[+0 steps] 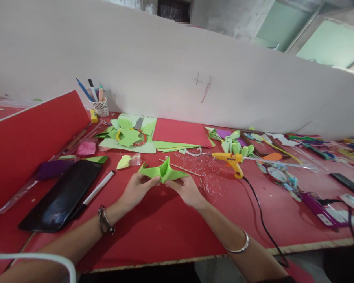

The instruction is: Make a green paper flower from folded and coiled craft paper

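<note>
- Both hands, in the head view, pinch one piece of folded green paper (150, 172). Left hand (138, 189) has its 9 o'clock side, and right hand (188, 190) has its 3 o'clock side.
- Both thumbs press on the near edge, around 6 o'clock. Most of the other fingers are hidden, so I can't tell just how they bend.
- The folded green paper is near the middle, over the red table (177, 232). I can't tell if it touches the table. One pointy fold sticks up at its 12 o'clock.
- It should be very light and easy to bend, I think. It looks dry, so it should not slip. A hard squeeze could make bad creases, and a hard tug could rip it.
- Good spots to hold seem to be the two side wings, close to the folds, with soft fingertips. The tall point looks too thin to grab.
- At about 10 o'clock from the paper, a patterned cup (101, 109) stands by the white wall (135, 70).
- In the cup are a blue pen (84, 89), a white marker (92, 91) with a black top, and a pale orange stick (100, 94). The rest is too small to tell.
</note>
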Action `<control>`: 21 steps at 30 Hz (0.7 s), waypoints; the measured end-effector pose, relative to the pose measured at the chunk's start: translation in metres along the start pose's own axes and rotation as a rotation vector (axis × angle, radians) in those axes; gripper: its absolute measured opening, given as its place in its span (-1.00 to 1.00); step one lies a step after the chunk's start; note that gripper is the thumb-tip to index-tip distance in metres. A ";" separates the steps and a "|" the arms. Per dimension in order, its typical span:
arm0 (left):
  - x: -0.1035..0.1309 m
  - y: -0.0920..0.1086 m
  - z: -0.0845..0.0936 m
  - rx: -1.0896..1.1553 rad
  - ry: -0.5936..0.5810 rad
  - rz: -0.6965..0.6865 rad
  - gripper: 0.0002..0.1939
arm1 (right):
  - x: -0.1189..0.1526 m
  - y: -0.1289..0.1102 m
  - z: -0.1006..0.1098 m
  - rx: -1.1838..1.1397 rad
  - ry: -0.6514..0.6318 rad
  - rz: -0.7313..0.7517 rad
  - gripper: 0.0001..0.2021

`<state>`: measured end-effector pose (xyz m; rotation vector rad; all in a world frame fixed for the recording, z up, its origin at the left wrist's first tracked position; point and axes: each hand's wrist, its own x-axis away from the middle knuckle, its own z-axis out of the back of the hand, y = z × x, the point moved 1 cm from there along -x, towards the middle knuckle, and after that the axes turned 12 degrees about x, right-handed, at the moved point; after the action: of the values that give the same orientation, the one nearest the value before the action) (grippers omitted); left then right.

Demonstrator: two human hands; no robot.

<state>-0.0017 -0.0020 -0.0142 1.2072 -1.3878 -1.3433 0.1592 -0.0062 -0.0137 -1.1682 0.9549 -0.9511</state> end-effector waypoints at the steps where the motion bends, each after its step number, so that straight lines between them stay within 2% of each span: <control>1: 0.000 0.000 -0.001 0.011 0.007 0.016 -0.78 | 0.000 0.000 0.001 0.013 0.005 -0.008 -0.87; 6: -0.001 -0.002 -0.003 0.050 -0.078 -0.027 -0.81 | 0.001 -0.002 -0.001 0.007 -0.046 0.001 -0.80; 9: -0.001 -0.002 -0.003 0.020 -0.124 -0.052 -0.83 | 0.001 -0.001 -0.002 0.024 -0.027 0.004 -0.81; 17: 0.002 0.000 -0.006 -0.158 -0.064 -0.116 -0.86 | 0.000 0.003 -0.003 0.188 0.075 -0.001 -0.80; 21: 0.002 0.000 -0.005 -0.247 -0.034 -0.122 -0.83 | 0.002 0.001 -0.005 0.250 0.107 0.046 -0.82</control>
<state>0.0028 -0.0045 -0.0135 1.1207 -1.1465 -1.5762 0.1550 -0.0089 -0.0157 -0.8893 0.9145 -1.0712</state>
